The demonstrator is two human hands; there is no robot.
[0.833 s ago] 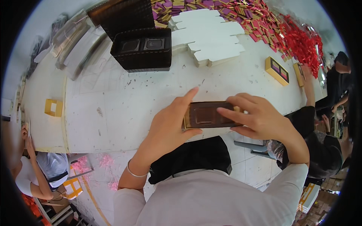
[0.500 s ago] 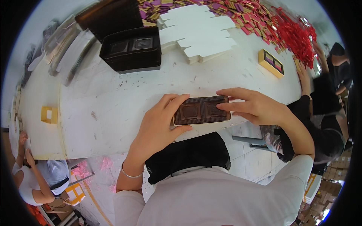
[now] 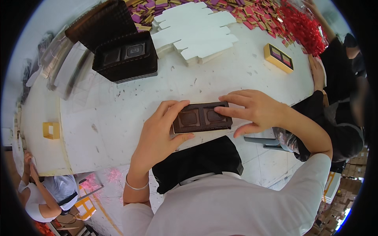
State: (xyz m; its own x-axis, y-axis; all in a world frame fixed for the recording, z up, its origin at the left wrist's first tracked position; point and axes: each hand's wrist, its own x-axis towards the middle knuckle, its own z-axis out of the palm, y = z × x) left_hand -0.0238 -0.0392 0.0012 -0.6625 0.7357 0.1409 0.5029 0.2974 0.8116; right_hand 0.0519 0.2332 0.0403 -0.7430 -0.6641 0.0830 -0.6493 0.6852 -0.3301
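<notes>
Near the front edge of the white table lies a small box with a dark brown two-well plastic insert tray (image 3: 202,118). A thin pale edge of the box shows below the tray. My left hand (image 3: 159,131) grips the box's left end, fingers at the far side and thumb at the near side. Over the right end, my right hand (image 3: 256,110) is open, its fingers spread. One fingertip presses on the right well, and the thumb stands apart from the box. Both wells look unfilled.
Stacked brown trays (image 3: 128,57) stand at the back left beside flat white card blanks (image 3: 195,31). Behind lie many small wrapped pieces (image 3: 252,13) and red shredded filler (image 3: 303,29). A filled yellow box (image 3: 278,58) sits right, a yellow frame (image 3: 51,130) left. Co-workers sit at both sides.
My right thumb has come away from the box and its fingers have shifted on the tray. My left hand keeps its grip. The whole view has shifted slightly.
</notes>
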